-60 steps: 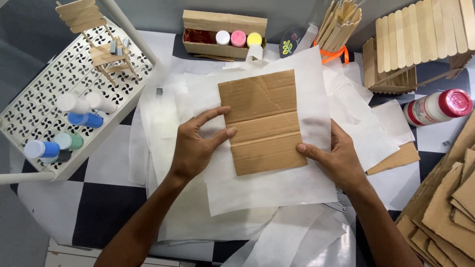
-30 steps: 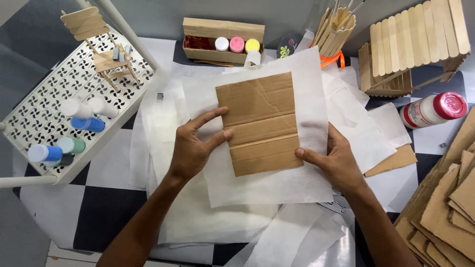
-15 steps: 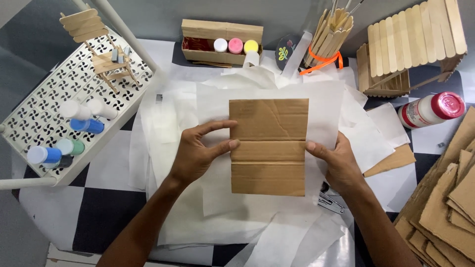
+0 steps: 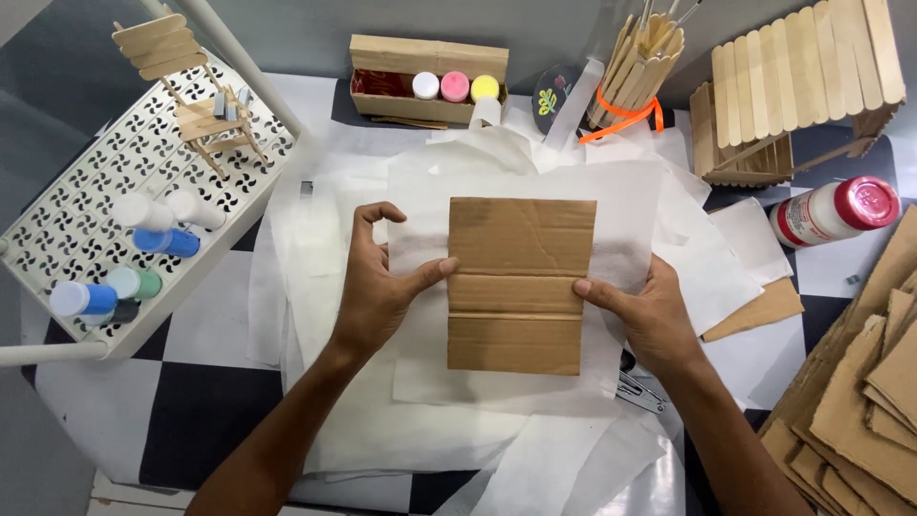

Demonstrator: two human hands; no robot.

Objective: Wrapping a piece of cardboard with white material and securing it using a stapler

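Bright even overhead light, soft shadows, sharp focus, slight edge distortion.

Cardboard piece on tissue sheet
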